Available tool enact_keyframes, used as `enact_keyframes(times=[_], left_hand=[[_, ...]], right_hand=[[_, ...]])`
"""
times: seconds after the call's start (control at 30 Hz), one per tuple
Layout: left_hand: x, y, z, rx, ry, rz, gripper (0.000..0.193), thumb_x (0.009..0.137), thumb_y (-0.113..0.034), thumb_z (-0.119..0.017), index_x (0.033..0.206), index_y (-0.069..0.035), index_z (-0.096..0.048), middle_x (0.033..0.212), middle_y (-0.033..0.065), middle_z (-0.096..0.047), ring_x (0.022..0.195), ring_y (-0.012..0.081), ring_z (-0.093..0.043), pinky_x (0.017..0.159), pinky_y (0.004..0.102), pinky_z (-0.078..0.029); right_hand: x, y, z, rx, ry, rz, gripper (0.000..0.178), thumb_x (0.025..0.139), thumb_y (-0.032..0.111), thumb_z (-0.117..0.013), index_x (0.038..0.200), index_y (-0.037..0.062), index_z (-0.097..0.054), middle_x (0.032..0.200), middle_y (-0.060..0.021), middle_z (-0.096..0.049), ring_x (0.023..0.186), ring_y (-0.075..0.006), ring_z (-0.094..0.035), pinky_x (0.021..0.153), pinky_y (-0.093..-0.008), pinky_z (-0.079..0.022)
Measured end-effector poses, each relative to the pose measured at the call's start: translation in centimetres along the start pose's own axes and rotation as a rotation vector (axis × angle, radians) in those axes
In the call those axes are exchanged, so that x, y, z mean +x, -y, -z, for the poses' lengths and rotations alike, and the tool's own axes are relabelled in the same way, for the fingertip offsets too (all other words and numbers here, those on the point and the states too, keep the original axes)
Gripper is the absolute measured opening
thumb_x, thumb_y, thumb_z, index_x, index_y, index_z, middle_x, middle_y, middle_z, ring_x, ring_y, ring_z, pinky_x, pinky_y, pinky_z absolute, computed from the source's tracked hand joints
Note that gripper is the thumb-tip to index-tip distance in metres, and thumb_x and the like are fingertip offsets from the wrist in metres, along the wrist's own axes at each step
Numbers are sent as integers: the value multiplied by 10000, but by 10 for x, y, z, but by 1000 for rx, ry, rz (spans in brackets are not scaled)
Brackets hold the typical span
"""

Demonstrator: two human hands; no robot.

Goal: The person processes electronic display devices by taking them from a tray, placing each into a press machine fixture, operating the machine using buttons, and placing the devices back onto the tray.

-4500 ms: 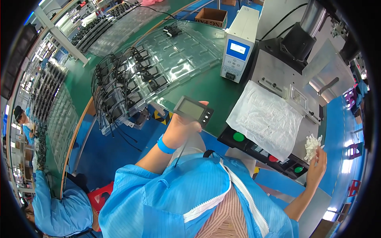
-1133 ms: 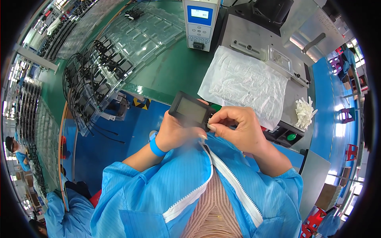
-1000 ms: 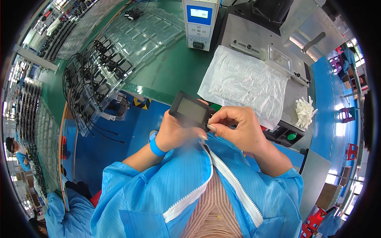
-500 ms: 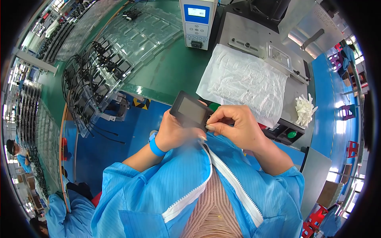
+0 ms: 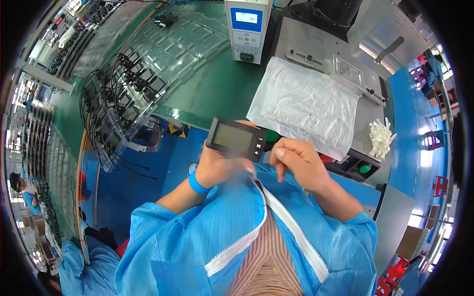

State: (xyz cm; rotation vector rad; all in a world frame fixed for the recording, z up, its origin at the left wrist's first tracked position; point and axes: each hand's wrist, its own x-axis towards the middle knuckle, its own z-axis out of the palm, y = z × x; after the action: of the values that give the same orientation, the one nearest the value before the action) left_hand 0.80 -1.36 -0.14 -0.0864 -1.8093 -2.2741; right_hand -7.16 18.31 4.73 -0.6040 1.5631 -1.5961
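Note:
A small black display unit (image 5: 234, 140) with a grey screen and a column of buttons along its right side is held in my left hand (image 5: 217, 165). My left fingers wrap behind it and the thumb lies along its lower edge, partly blurred. The screen faces up and is blank. Just right of the buttons, apart from the unit, hovers my right hand (image 5: 303, 165). Its fingers are loosely bent and spaced, with nothing visible between them.
Behind the hands, a machine (image 5: 316, 39) carries a crumpled white sheet (image 5: 308, 106). A white control box (image 5: 247, 32) stands left of it. Clear plastic trays (image 5: 182, 42) and cabled black units (image 5: 131, 84) occupy the green bench. White gloves (image 5: 381, 139) lie at right.
My right hand has let go of the display unit's right edge and drawn away to the right. The unit has turned slightly, and its buttons now show.

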Motion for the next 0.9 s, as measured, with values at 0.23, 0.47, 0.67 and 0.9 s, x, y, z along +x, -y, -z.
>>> enact_keyframes(times=[0.23,0.47,0.67,0.9], left_hand=[[0,-19,20,101,-93,-13,660,578,-171,-885,1125,15,-567,1021,87,-632,813,157,-564,750,278,-471],[22,-121,86,1024,-45,143,466,565,-302,-861,875,-30,-644,827,64,-632,640,192,-552,632,306,-477],[86,-137,138,1979,-46,139,517,575,-461,-810,833,-45,-642,806,87,-600,727,298,-599,683,378,-484],[171,-126,240,2190,-194,413,490,566,-383,-841,899,-66,-671,921,125,-609,806,325,-630,728,427,-516]], right_hand=[[-2,-12,-1,-266,-29,464,175,736,-99,-420,748,11,-556,731,-52,-503,600,-138,-499,558,-228,-434],[-21,-47,22,-397,-13,133,115,779,-16,-496,810,-10,-607,697,-55,-525,589,-125,-499,562,-221,-408],[-28,-148,38,-574,-180,-133,170,829,166,-592,866,10,-651,710,-53,-615,604,-138,-505,574,-258,-419],[-36,-171,33,-561,-482,-167,173,814,144,-582,845,-3,-668,625,-54,-631,546,-162,-545,550,-253,-442]])
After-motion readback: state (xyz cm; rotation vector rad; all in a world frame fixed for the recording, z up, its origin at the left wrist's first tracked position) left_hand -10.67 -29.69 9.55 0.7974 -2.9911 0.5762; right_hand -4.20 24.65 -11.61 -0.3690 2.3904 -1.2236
